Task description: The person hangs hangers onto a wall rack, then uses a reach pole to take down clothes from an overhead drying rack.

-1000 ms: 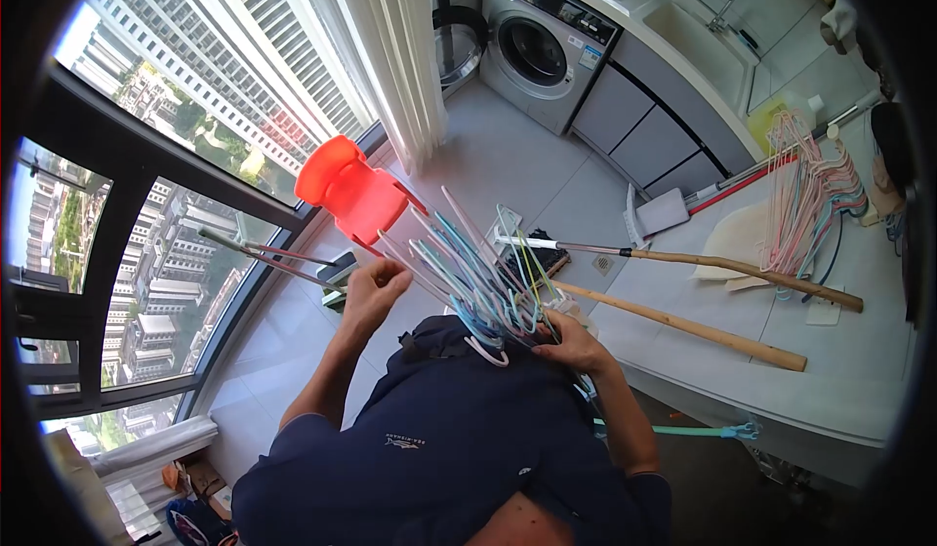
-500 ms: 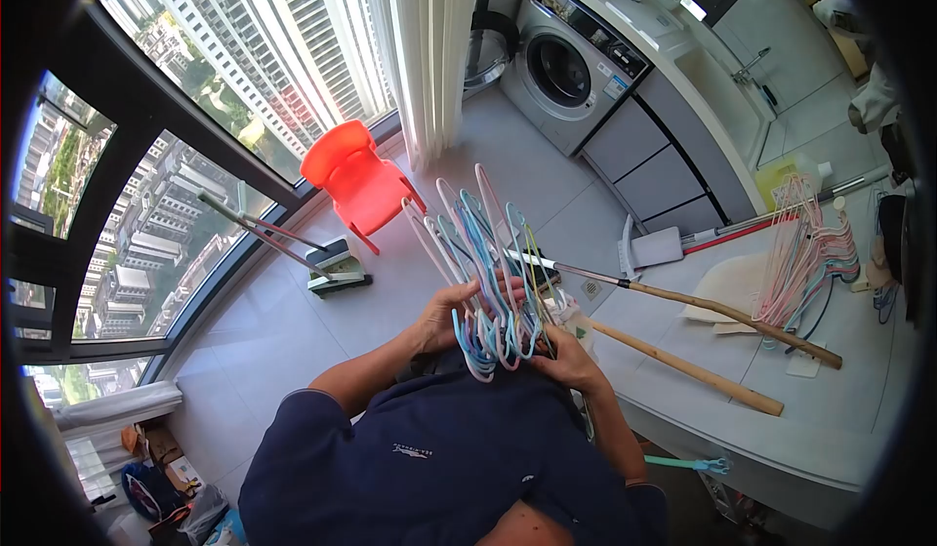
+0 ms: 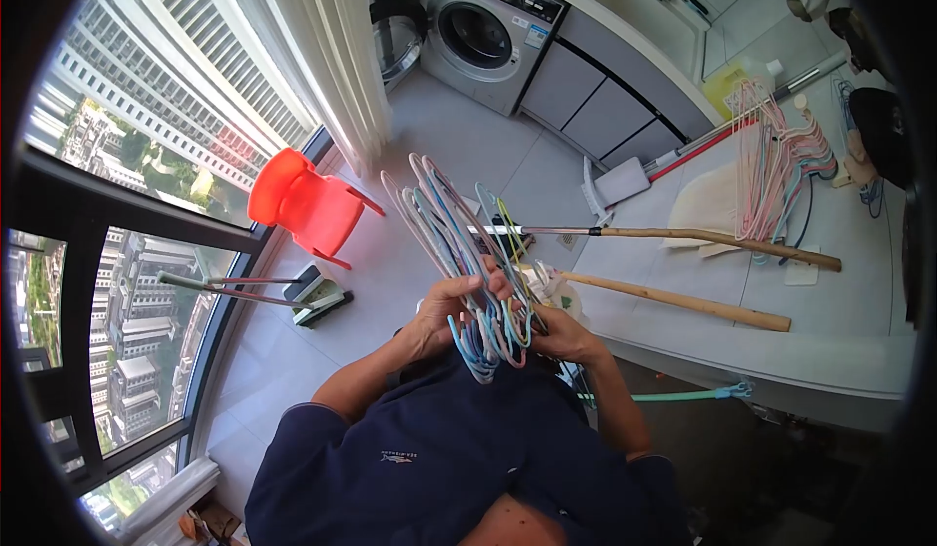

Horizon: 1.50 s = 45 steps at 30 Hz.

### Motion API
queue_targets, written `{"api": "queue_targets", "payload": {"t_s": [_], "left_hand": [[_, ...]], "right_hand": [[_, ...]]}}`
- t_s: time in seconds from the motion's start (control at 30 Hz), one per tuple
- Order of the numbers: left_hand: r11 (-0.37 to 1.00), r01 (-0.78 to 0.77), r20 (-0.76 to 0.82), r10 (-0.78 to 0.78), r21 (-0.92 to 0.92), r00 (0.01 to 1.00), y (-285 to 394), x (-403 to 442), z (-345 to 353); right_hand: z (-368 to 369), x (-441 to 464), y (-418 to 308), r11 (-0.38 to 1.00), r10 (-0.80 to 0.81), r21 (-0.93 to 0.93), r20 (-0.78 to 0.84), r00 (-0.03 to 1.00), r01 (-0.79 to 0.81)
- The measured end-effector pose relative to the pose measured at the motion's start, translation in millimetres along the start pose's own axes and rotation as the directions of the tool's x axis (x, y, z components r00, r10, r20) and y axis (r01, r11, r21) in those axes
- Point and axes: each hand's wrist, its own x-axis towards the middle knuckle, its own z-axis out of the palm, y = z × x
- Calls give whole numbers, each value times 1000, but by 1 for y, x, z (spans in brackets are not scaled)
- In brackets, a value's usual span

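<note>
here, hangers (image 3: pixel 436 224) in left hand (image 3: pixel 451 304), right hand (image 3: pixel 566 335); ledge edge (image 3: pixel 761 377) rightward, floor (image 3: pixel 278 361) open

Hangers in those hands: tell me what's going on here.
A person holds a bunch of hangers in front of their body, with the left hand and the right hand both on it. More hangers lie on the pale surface to the right. A red chair stands near the window.
</note>
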Motion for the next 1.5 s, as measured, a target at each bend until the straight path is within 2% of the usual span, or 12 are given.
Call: {"api": "queue_targets", "payload": {"t_s": [0.03,0.13,0.17,0.27,0.37,0.53,0.6,0.8,1.0,1.13,1.47,1.5], "left_hand": [[1000,14,-34,-14,-18,999,1,3,2],[998,12,-98,-18,-58,995,5,16,6],[998,2,-121,-10,-61,993,7,20,8],[998,18,-184,-28,-54,982,17,34,6],[996,84,-218,-90,-36,972,30,51,-11],[999,4,-386,14,46,922,50,80,14],[990,13,-415,48,143,908,59,93,30],[936,72,-308,41,345,950,77,148,44],[834,201,-311,-37,514,950,53,218,80],[740,293,-274,-152,605,950,14,268,112],[684,445,-97,-483,578,870,-92,420,211],[671,419,-121,-444,612,888,-101,433,226]], "right_hand": [[-4,-3,-6,998,57,1,19,998,-57],[-21,-11,-2,997,-59,59,10,998,58],[-24,-12,12,984,-163,69,-50,985,167],[-39,-27,-1,963,-159,188,-184,970,194],[-43,-52,-3,936,-213,171,-419,883,307],[-32,-105,1,950,-151,97,-690,708,296],[-20,-120,4,953,-188,-6,-794,578,302],[25,-160,12,967,-155,-62,-914,374,249],[66,-202,14,996,-22,8,-947,321,92],[75,-216,32,988,18,60,-962,274,145],[41,-212,96,973,173,217,-912,373,81],[37,-213,106,972,203,232,-894,400,25]]}}
